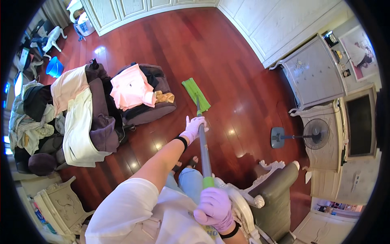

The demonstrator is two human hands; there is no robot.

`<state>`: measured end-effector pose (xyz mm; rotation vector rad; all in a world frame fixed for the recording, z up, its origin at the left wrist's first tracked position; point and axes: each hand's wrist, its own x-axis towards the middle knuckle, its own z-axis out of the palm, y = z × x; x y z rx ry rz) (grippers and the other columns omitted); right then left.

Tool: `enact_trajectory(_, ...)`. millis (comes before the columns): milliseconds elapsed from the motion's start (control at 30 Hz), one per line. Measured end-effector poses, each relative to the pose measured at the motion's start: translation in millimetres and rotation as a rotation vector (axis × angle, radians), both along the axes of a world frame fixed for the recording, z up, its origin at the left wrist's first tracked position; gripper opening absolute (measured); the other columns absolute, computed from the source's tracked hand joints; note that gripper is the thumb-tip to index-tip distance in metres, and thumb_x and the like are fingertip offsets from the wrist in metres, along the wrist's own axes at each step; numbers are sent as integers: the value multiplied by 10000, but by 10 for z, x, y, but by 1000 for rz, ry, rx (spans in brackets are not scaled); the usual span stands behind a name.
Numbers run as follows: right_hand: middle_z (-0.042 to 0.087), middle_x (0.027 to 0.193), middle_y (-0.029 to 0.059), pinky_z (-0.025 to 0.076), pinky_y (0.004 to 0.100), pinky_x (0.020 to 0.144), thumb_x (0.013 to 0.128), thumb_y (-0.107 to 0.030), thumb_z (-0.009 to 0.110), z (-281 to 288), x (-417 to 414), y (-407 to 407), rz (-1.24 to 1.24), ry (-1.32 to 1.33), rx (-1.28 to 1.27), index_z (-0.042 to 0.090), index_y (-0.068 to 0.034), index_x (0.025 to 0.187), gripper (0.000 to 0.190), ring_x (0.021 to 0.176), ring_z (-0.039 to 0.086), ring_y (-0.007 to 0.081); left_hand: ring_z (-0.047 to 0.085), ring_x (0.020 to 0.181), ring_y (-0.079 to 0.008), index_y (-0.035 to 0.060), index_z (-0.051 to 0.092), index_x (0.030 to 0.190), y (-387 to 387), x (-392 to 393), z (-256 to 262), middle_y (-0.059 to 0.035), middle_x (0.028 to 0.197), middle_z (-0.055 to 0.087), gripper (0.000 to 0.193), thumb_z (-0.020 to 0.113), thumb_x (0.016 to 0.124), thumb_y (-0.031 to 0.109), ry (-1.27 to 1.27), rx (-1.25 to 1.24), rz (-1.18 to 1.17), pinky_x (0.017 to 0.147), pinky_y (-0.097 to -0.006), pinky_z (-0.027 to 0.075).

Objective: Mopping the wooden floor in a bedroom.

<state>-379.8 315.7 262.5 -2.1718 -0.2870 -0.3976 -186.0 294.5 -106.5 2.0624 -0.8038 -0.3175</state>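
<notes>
A flat mop with a grey pole (204, 149) and a green pad (195, 93) rests on the dark red wooden floor (240, 113). My left hand (194, 126), in a pinkish-purple glove, is around the lower pole, a short way above the pad, with one finger sticking out. Near my chest, my right hand (214, 207), in a like glove, is wrapped around the upper end of the pole, below a green collar. The pad lies flat, to the right of a dark upholstered ottoman (166, 109) with a pink shirt (132, 88) on it.
Left, a sofa (103, 131) is heaped with clothes; a blue bucket (55, 67) stands beyond. A pedestal fan (316, 134) stands right, before a carved cabinet (323, 122). Close on my right is a carved armchair (271, 198). White cabinets (131, 9) line the far wall.
</notes>
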Motion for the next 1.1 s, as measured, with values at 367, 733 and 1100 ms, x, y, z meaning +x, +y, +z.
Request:
enact_trajectory(367, 507, 511, 67, 480, 352, 474, 753, -168, 578, 976, 707, -1583, 119, -342, 427, 500, -45, 565, 238, 440, 529, 224, 538, 987, -243, 181, 551, 682, -791, -21, 946, 20, 875, 607, 219, 749, 677, 276, -76, -80, 299, 1017, -502, 266)
enact_trajectory(733, 553, 619, 71, 462, 343, 551, 740, -283, 620, 473, 2141, -2621, 319, -65, 86, 571, -72, 650, 235, 617, 611, 276, 586, 928, -258, 165, 589, 684, -1767, 1970, 306, -54, 983, 627, 212, 787, 628, 212, -65, -315, 723, 893, -394, 404)
enact_trajectory(1100, 592, 616, 48, 513, 343, 628, 868, -429, 560, -2, 3363, -3266, 354, -128, 201, 573, -79, 619, 430, 603, 626, 255, 567, 735, -279, 143, 496, 661, -1876, 3197, 538, -60, 649, 520, 277, 765, 648, 209, -205, -139, 328, 837, -412, 437)
